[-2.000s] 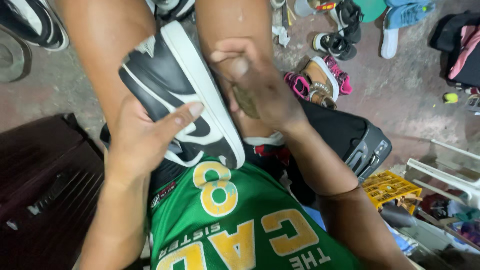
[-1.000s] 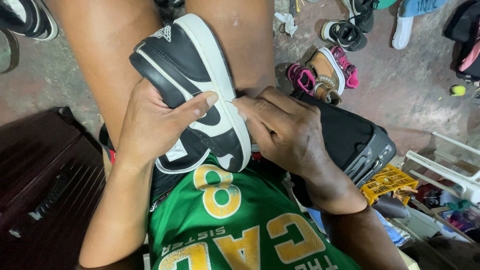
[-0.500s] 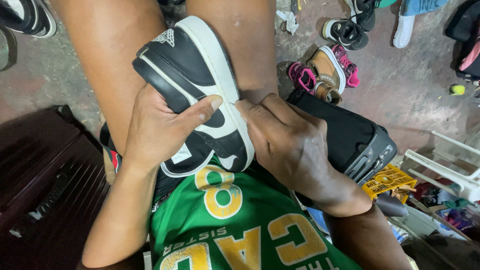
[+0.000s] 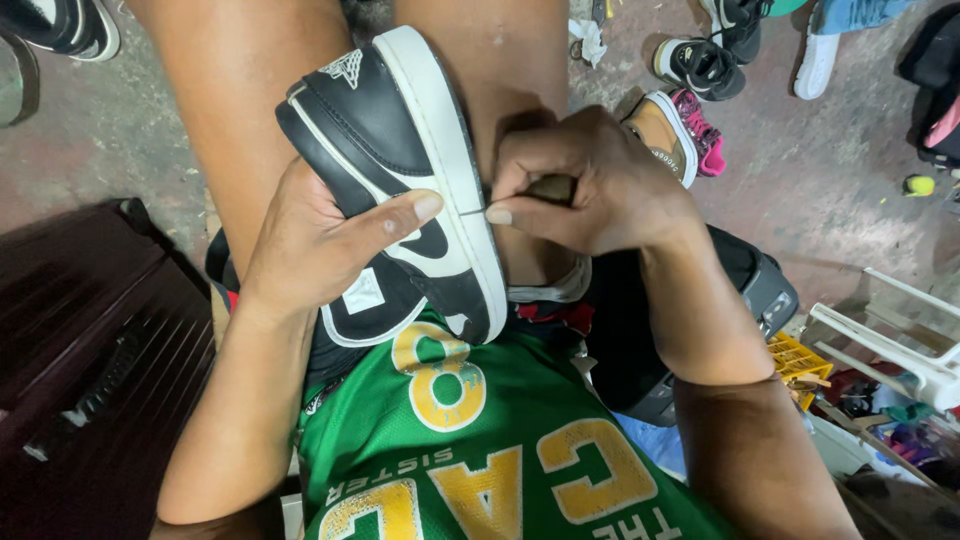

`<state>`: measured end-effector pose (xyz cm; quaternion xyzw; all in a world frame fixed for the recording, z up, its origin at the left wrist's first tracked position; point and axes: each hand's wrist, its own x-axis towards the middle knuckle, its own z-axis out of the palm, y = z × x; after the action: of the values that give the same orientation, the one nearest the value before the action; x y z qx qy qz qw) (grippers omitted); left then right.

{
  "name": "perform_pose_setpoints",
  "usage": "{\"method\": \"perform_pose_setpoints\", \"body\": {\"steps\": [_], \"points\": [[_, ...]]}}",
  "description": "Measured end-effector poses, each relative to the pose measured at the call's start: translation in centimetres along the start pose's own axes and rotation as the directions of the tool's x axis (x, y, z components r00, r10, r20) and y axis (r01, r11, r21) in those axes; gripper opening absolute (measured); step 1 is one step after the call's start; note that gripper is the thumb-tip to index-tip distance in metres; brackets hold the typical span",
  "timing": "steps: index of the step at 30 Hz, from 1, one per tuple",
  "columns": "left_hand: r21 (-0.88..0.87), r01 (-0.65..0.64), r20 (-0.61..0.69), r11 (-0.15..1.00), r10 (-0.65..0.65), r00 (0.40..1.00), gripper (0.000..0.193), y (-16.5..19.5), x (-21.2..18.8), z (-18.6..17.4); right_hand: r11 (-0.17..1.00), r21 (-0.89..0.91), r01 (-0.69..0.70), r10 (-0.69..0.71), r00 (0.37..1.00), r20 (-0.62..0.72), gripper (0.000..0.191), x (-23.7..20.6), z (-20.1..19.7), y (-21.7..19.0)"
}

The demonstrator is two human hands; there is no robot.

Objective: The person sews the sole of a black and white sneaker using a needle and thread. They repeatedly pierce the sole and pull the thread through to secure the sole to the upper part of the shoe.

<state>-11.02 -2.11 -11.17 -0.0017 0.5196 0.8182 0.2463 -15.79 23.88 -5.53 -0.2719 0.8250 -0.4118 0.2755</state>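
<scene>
while your left hand (image 4: 320, 245) grips the black-and-white sneaker (image 4: 400, 180), you're stitching its sole.
right hand (image 4: 590, 185) pinched shut on a thin needle (image 4: 472, 212) at the sneaker's white edge; next, drive it through squarely.

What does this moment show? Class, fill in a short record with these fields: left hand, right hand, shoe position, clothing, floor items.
left hand: the left hand grips the black and white sneaker from the side, thumb lying across its upper
right hand: the right hand pinches a thin needle-like tool against the white sole edge
shoe position: lying on the lap between the bare thighs, sole edge facing the right hand
clothing: green jersey with yellow lettering
floor items: pink and tan shoe, black shoe, small yellow-green ball
</scene>
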Motion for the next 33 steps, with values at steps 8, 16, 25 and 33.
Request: {"method": "perform_pose_setpoints", "body": {"steps": [8, 16, 25, 33], "points": [[0.003, -0.016, 0.039, 1.000, 0.016, 0.999, 0.023, 0.0, 0.5, 0.3, 0.979, 0.185, 0.083, -0.088, 0.996, 0.022, 0.009, 0.9, -0.2, -0.1], [0.034, -0.022, 0.047, 0.999, 0.020, 0.999, 0.027, 0.0, 0.5, 0.9, 0.995, 0.035, 0.088, -0.082, 0.987, -0.141, 0.023, -1.0, 1.5, 0.4], [0.051, -0.063, 0.002, 0.997, 0.063, 0.998, 0.038, 1.7, 0.4, 1.6, 0.645, 0.745, 0.171, 0.060, 0.960, -0.273, 0.032, -1.1, 2.8, -1.1], [-0.004, -0.023, -0.022, 1.000, 0.023, 0.999, 0.023, -0.5, -1.4, -0.3, 0.997, -0.065, 0.048, -0.069, 0.922, -0.382, 0.018, -2.7, 4.6, -3.8]]}}
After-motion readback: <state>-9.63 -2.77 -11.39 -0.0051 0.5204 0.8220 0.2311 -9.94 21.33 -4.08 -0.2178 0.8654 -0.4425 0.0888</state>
